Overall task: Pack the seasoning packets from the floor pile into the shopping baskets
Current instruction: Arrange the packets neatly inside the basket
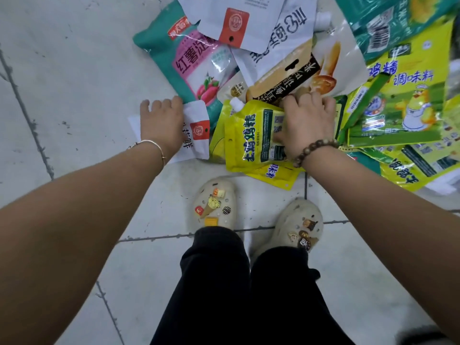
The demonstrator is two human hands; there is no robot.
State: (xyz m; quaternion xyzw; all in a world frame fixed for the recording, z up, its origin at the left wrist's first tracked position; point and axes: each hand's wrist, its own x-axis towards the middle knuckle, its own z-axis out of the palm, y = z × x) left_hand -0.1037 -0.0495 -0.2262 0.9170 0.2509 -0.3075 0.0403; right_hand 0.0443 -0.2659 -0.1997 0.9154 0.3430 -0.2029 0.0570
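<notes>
Trousers (224,282): black, at 6 o'clock, above two pale clogs (215,202) with charms.
Floor (74,70): pale grey tiles with dark grout, scuffed.
Pile (286,53): seasoning packets overlapping from 12 to 3 o'clock, lying on the floor.
Left hand (161,123): palm down, fingers loosely bent, resting on a white packet (198,130) at the pile's 9 o'clock edge.
Right hand (308,123): fingers curled over the upper edge of a yellow spouted pouch (251,138), thumb on its face, holding it.
Wrists: thin bangle (151,143) left, bead bracelet (313,148) right.
</notes>
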